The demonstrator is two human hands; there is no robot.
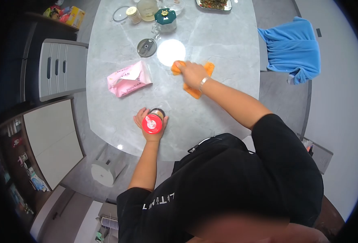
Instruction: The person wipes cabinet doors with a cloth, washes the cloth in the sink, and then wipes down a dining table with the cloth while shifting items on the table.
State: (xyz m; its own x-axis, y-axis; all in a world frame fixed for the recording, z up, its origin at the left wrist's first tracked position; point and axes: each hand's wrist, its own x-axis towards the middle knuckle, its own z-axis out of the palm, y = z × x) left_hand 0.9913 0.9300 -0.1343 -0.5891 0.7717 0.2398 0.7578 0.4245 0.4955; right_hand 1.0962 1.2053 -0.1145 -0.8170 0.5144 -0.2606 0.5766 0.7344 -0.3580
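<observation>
My left hand (141,119) is closed around a jar with a red lid (152,124), near the front left of the marble-look table (223,48). Its fingers show on one side of the jar and the thumb on the other; the lid hides the palm. Farther forward, my right hand (194,75) presses an orange cloth (194,91) against the tabletop. Parts of the cloth stick out on both sides of the hand. A bright round light reflection lies just beyond it. Between the hands and a bit to the left lies a pink tissue pack (129,79).
Toward the back stand a glass pot with a green lid (165,20), a shaker jar (133,15) and a glass pitcher (147,10). A round dark lid (147,47) lies nearby. A food plate (214,4) sits at the far edge. A blue cloth (294,50) drapes a chair at right.
</observation>
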